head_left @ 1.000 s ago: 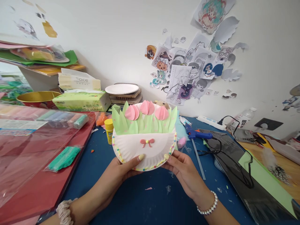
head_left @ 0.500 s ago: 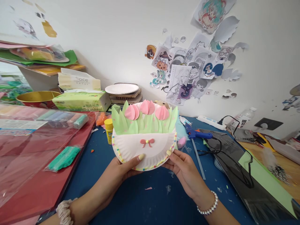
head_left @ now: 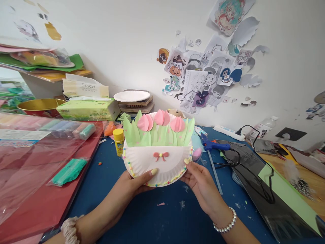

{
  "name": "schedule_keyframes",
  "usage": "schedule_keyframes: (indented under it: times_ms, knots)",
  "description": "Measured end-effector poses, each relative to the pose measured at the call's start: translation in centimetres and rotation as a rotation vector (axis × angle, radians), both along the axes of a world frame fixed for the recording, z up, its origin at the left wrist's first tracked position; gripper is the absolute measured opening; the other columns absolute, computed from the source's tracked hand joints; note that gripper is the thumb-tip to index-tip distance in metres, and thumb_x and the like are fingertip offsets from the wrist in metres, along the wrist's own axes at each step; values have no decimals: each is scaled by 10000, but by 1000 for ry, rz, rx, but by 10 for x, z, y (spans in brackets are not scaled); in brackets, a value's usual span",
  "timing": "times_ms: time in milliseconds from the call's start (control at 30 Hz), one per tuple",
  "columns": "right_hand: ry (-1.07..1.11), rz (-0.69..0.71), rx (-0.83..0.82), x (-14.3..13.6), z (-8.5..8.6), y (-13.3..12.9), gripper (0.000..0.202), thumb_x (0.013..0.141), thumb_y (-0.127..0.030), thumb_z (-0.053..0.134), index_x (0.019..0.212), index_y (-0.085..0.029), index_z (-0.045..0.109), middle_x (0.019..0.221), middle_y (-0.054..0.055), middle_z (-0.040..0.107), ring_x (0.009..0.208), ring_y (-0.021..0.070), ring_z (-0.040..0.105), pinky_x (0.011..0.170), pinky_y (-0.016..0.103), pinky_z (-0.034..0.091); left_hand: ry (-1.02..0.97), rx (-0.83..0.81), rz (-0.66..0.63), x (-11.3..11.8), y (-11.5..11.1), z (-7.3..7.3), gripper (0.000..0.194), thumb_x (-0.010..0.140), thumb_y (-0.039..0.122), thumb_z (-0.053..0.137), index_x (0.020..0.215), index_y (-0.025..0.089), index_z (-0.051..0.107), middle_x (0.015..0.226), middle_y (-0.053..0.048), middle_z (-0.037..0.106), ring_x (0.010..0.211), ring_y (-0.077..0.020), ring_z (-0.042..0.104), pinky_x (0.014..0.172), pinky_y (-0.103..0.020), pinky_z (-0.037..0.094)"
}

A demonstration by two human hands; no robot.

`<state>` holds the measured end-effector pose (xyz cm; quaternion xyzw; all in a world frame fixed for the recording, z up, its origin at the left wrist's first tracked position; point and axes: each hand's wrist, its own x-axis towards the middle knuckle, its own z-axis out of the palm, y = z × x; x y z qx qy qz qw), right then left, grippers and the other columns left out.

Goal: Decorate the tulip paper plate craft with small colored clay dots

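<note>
A paper basket [head_left: 157, 148] with pink flowers [head_left: 177, 124] is held upright above the blue table [head_left: 157, 223], to the left of the glue gun [head_left: 215, 146]. Its lower left edge is pinched by the left hand [head_left: 137, 182], and its lower right edge is pinched by the right hand [head_left: 199, 178], which is nearer to the glue gun. Farther left of the glue gun, a yellow glue bottle [head_left: 118, 141] is seen.
</note>
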<state>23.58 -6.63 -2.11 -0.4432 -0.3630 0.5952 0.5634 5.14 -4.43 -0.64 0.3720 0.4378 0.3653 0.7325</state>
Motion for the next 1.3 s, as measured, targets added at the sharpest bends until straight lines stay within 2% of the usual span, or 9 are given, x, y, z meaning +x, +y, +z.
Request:
schedule_keyframes:
  times_ms: [433, 567, 733, 867, 967, 1067, 1167, 1300]
  knots:
    - [65, -94, -32, 1, 7, -1, 275, 680, -367, 689, 865, -164, 699, 848, 54, 695, 763, 161, 613, 699, 265, 489, 19, -4, -12, 2, 0, -1, 610, 622, 355, 738, 1162, 139, 553, 1055, -99, 678, 961, -275, 628, 798, -316, 541]
    - [77, -93, -45, 1, 7, 0, 260, 690, -364, 683, 863, -170, 699, 850, 45, 697, 762, 150, 614, 689, 243, 489, 21, -6, -19, 1, 0, -1, 583, 625, 359, 735, 1141, 147, 567, 1054, -96, 678, 973, -273, 623, 795, -309, 541]
    - [126, -138, -45, 1, 11, 0, 293, 716, -364, 664, 953, -192, 679, 968, 40, 686, 835, 150, 616, 706, 232, 496, 48, -7, -30, 1, 0, -4, 577, 629, 354, 732, 1136, 131, 574, 1029, -99, 688, 960, -280, 628, 814, -335, 535]
    - [115, -163, -48, 2, 9, 0, 250, 723, -358, 660, 909, -194, 690, 927, 30, 698, 803, 131, 620, 678, 204, 492, 46, -9, -42, 1, 0, -6, 579, 635, 344, 730, 1147, 127, 571, 1020, -101, 691, 956, -277, 630, 821, -341, 531]
    - [110, -124, -39, 2, 7, 0, 272, 744, -391, 631, 937, -206, 681, 971, 31, 688, 854, 139, 617, 724, 222, 493, 26, -7, -25, 1, 0, -5, 566, 647, 325, 725, 1155, 132, 567, 1024, -93, 690, 942, -267, 637, 800, -316, 541]
    - [49, -6, 0, 1, 5, -1, 301, 759, -408, 608, 961, -195, 672, 955, 44, 690, 839, 143, 623, 752, 252, 496, 19, 6, 15, 2, 1, -4, 567, 654, 311, 722, 1172, 151, 555, 1044, -80, 683, 961, -265, 629, 787, -310, 545]
    - [-59, 127, 3, -1, 2, -1, 321, 712, -364, 670, 966, -169, 668, 962, 62, 687, 849, 169, 628, 787, 301, 499, -3, 13, 58, 1, 1, -5, 559, 670, 295, 713, 1187, 164, 543, 1070, -73, 673, 972, -260, 625, 781, -301, 547]
    - [-154, 202, -15, -4, 2, -2, 343, 680, -352, 697, 953, -145, 670, 910, 73, 698, 849, 192, 637, 795, 331, 504, -49, 20, 21, 0, 1, -4, 525, 710, 276, 683, 1200, 168, 529, 1088, -63, 665, 978, -246, 623, 810, -295, 536]
